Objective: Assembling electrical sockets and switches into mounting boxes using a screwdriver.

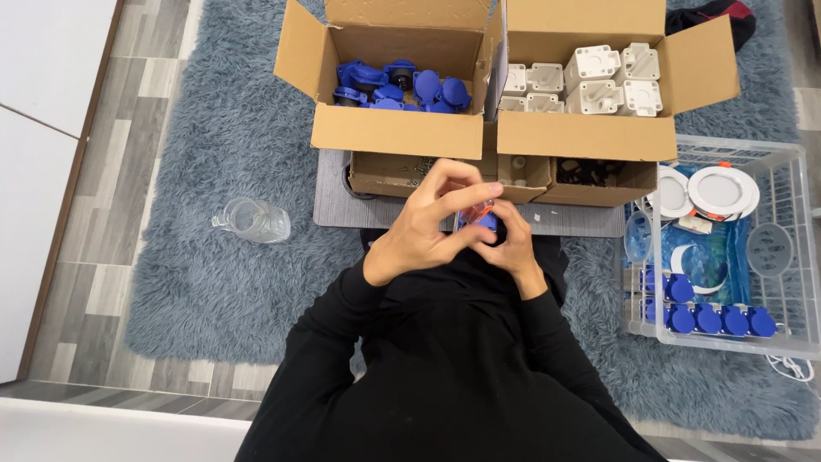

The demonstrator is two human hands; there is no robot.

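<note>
Both hands are working 1 small blue part [484, 222]: left hand [419, 229] fingers pinching it, right hand [513, 248] fingers gripping below; seating it looks like needing steady pressure

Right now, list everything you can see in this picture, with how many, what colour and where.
Cardboard box: one, brown, top left, holding blue plastic parts, too heaped to count.
Second cardboard box: one, brown, top right, holding white plastic housings, at least six.
Low boxes: brown, in front of the big ones.
Basket: one, clear, right, with blue capped parts in a row and white round fittings.
Jar: one, clear glass, on the rug.
Rug: one, grey-blue, shaggy.
Left hand and right hand: together on a small blue part.
</note>
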